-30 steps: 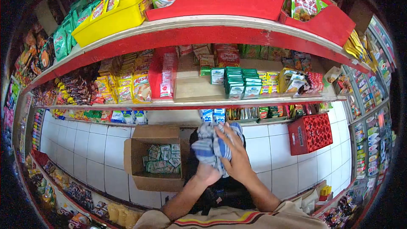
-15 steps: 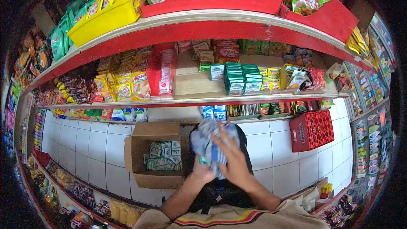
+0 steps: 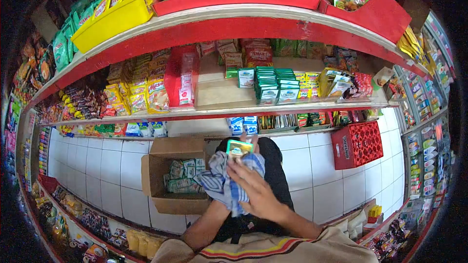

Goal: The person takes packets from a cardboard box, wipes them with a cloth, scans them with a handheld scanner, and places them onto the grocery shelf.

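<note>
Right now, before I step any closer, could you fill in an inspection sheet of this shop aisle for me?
Surface: middle shelf holds rows of packets, with a bare stretch near its centre.
Job's things: green-edged packet and blue-striped cloth, both at the hands.
Clutter: open cardboard box of small packets on the floor; red crate to the right.
Hands: left hand partly hidden by the cloth, fingers showing beyond the packet; right hand on the cloth.
Cables: nothing seen.
Surroundings: white tiled floor; stocked shelves on both sides.
</note>
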Motion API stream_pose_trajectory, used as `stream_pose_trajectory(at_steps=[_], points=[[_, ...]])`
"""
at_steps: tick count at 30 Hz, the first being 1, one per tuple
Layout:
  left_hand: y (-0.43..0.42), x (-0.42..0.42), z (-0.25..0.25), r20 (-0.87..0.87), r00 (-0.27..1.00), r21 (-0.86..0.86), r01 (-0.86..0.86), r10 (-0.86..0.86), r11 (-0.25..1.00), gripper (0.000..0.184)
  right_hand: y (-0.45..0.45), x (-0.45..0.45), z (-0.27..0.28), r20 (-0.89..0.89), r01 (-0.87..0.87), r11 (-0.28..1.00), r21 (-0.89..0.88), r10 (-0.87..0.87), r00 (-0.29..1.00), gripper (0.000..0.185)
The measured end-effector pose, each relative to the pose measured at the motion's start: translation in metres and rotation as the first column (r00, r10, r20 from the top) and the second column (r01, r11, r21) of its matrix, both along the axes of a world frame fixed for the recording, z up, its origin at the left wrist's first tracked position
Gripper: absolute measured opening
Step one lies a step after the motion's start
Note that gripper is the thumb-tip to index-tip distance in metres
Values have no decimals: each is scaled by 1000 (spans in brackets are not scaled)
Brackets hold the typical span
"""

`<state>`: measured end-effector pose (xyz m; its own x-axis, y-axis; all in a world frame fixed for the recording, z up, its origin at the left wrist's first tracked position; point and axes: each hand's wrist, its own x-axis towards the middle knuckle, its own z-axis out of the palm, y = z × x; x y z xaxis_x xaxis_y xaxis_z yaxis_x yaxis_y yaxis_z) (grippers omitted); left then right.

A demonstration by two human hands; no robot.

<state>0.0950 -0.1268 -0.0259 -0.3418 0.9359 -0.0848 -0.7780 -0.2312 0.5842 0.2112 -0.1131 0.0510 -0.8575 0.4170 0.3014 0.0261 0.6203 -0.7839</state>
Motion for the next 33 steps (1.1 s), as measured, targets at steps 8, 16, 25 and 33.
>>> stream_pose_trajectory(at_steps=[8, 16, 25, 33], points=[[-33, 6, 36, 296, 930, -1, 228, -218, 974, 63, 18, -5, 4, 69, 302, 940, 158, -316, 946, 96], [-38, 14, 33, 258, 953, -9, 167, -159, 986, 62, 30, -13, 18, 33, 129, 990, 58, -131, 991, 87], [-65, -5, 8, 358, 885, -30, 328, -297, 944, 49, 57, -11, -5, -32, 370, 929, 10, -370, 929, 59], [-70, -19, 21, 431, 865, -3, 287, -258, 958, 55, 50, -6, 2, -36, 175, 979, 100, -172, 984, 69]])
